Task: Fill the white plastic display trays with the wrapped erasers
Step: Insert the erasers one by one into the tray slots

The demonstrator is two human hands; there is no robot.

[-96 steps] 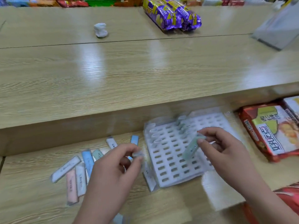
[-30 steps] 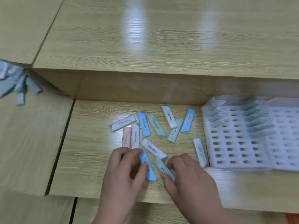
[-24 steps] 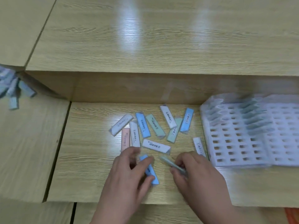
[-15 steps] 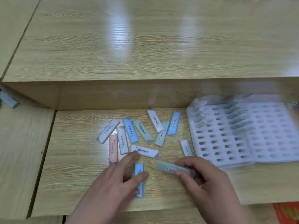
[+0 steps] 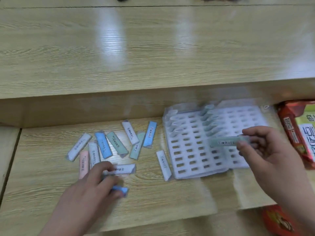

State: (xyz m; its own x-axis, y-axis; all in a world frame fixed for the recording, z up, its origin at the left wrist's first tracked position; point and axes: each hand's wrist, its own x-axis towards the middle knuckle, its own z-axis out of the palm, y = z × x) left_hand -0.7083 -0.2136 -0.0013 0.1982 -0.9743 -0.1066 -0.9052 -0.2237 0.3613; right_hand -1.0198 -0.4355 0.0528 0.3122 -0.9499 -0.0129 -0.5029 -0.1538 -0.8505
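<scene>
A white plastic display tray (image 5: 187,169) with rows of slots lies on the lower shelf at the right. Two partial rows of erasers (image 5: 207,121) stand in its far slots. My right hand (image 5: 260,150) pinches a green wrapped eraser (image 5: 226,143) and holds it level over the tray's middle. My left hand (image 5: 100,183) lies over a blue wrapped eraser (image 5: 121,190), with its fingers curled round it. Several loose wrapped erasers (image 5: 109,147) in white, blue, green and pink lie scattered left of the tray, and one white eraser (image 5: 163,165) lies against the tray's left edge.
A higher wooden counter (image 5: 153,48) overhangs the back of the shelf. Red snack packets (image 5: 296,133) lie right of the tray, and another red packet (image 5: 279,222) sits below the shelf's front edge. A seam (image 5: 10,159) splits the shelf at the left.
My right hand has lifted the green eraser and carried it right, from the shelf to above the tray. My left hand stays on the blue eraser. The view has shifted right.
</scene>
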